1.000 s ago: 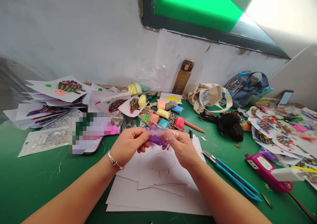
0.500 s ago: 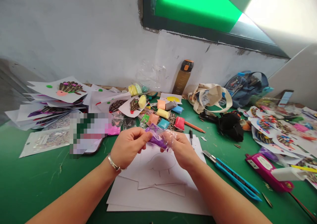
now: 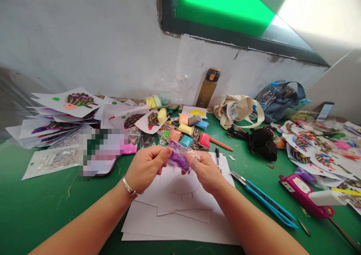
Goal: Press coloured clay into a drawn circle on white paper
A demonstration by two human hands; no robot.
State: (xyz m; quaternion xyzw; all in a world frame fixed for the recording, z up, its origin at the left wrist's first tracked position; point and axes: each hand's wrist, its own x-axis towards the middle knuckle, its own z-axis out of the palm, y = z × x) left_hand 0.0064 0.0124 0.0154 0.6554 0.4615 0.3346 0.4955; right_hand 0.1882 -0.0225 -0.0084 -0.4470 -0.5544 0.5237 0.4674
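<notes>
A clear plastic packet of purple modelling clay [image 3: 178,158] is held up between my hands, over the white paper. My right hand [image 3: 207,170] grips its right end, thumb on top. At the packet's left edge, my left hand [image 3: 149,163] is closed in a pinch, thumb against the curled fingers; the exact spot it pinches is partly hidden. Below lie white sheets of paper [image 3: 180,228], the upper one bearing a pencil outline of a rounded body with legs. Just beyond the packet sit wrapped clay blocks, among them a blue one [image 3: 186,141] and a red one [image 3: 204,140].
Right of the paper lie a blue craft knife [image 3: 266,200], a black pen [image 3: 217,156] and a magenta glue gun [image 3: 306,195]. Leftward are a phone [image 3: 103,165] and stacked seed pictures [image 3: 67,114]. A brown bottle [image 3: 207,89] stands by the wall near a cloth bag [image 3: 239,110].
The left fingertips have shifted slightly left and up, toward the packet's edge. The purple packet has tilted a little, showing more of its left end. My right hand stays nearly still.
</notes>
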